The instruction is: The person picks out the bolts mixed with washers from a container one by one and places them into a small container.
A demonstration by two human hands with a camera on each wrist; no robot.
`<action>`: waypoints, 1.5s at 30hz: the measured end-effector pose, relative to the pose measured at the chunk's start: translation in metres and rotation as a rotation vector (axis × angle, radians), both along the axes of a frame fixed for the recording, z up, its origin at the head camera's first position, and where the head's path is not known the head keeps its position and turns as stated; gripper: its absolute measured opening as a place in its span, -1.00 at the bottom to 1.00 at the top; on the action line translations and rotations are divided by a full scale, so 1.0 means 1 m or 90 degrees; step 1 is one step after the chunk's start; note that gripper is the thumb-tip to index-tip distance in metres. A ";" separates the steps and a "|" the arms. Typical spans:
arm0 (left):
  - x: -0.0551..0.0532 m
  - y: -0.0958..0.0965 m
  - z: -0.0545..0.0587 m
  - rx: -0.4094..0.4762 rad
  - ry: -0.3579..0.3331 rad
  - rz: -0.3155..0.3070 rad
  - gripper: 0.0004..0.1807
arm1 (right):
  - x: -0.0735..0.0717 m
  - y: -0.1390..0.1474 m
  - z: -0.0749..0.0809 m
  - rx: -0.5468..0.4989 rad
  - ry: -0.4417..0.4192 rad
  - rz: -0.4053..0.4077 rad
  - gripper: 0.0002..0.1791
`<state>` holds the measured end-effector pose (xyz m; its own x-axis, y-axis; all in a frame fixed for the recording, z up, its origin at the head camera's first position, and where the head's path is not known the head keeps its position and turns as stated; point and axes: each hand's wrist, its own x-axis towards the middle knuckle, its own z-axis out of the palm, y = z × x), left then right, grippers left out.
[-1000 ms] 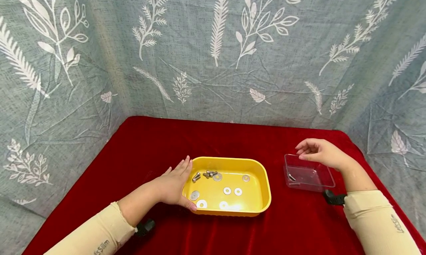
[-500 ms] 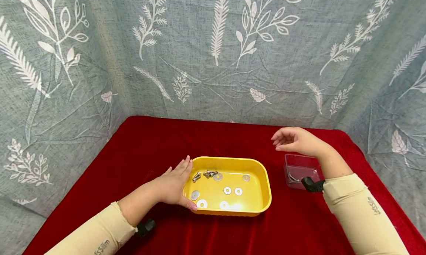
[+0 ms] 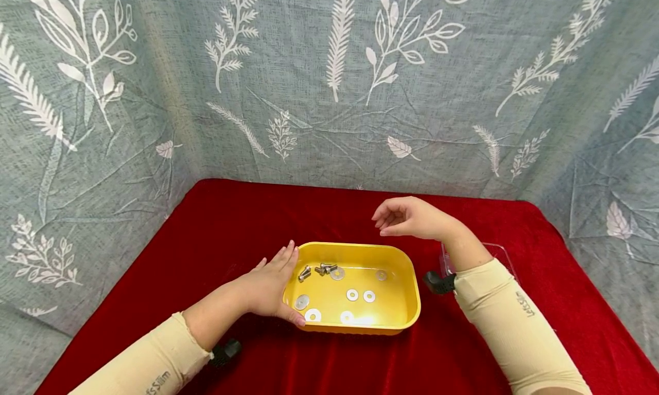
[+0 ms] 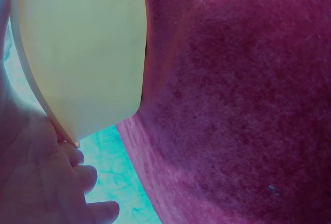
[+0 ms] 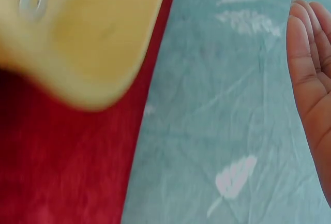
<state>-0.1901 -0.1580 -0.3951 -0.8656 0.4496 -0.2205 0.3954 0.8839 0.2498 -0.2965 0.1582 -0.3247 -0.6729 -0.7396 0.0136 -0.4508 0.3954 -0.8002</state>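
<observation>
A yellow rectangular tray (image 3: 399,312) lies on the red cloth. My left hand (image 3: 268,289) rests against its left end, fingers stretched along the wall and thumb at the front rim. In the left wrist view, several fingertips (image 4: 85,178) show beside the tray's outer wall. Several metal screws (image 3: 326,269) lie in the tray's back left part, and several flat washers (image 3: 301,302) are spread over its floor. My right hand (image 3: 414,218) hovers behind the tray's back right corner, fingers loosely bent, with nothing seen between them. In the right wrist view, its palm (image 5: 313,102) is partly visible.
Right of the tray stands a clear plastic box (image 3: 447,263), mostly hidden by my right forearm. A red cloth (image 3: 247,212) covers the table. Behind it hangs a grey-blue curtain (image 3: 304,126) with white leaf patterns.
My right hand has moved left, from above the clear box to behind the yellow tray's right part. My left hand and the tray have stayed in place.
</observation>
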 end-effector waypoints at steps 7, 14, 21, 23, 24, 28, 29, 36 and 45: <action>0.000 -0.001 0.000 0.001 -0.002 -0.002 0.50 | 0.002 -0.035 -0.011 0.009 -0.009 0.052 -0.75; -0.001 -0.001 -0.001 0.000 -0.010 0.001 0.50 | 0.005 -0.060 -0.034 0.049 0.022 0.122 -0.71; 0.001 -0.001 0.001 -0.002 -0.011 -0.001 0.49 | 0.009 -0.078 -0.056 0.134 0.009 0.114 -0.68; 0.001 -0.001 0.001 -0.002 -0.014 0.001 0.50 | 0.011 -0.082 -0.060 0.162 0.013 0.116 -0.65; 0.001 -0.001 0.001 -0.002 -0.015 0.001 0.50 | 0.012 -0.083 -0.061 0.174 0.014 0.116 -0.63; 0.002 -0.001 0.002 -0.004 -0.017 0.002 0.50 | 0.015 -0.087 -0.068 0.234 0.034 0.123 -0.54; 0.002 -0.001 0.002 -0.004 -0.016 0.002 0.50 | 0.015 -0.088 -0.070 0.250 0.043 0.124 -0.51; 0.001 -0.002 0.002 -0.003 -0.007 0.000 0.50 | 0.018 -0.090 -0.076 0.326 0.080 0.125 -0.55; 0.001 -0.002 0.001 -0.001 -0.006 -0.001 0.50 | 0.020 -0.091 -0.080 0.344 0.097 0.099 -0.85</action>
<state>-0.1894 -0.1601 -0.3940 -0.8627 0.4506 -0.2295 0.3942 0.8835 0.2530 -0.2765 0.0669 -0.4046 -0.5761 -0.7584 -0.3050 -0.6308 0.6498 -0.4242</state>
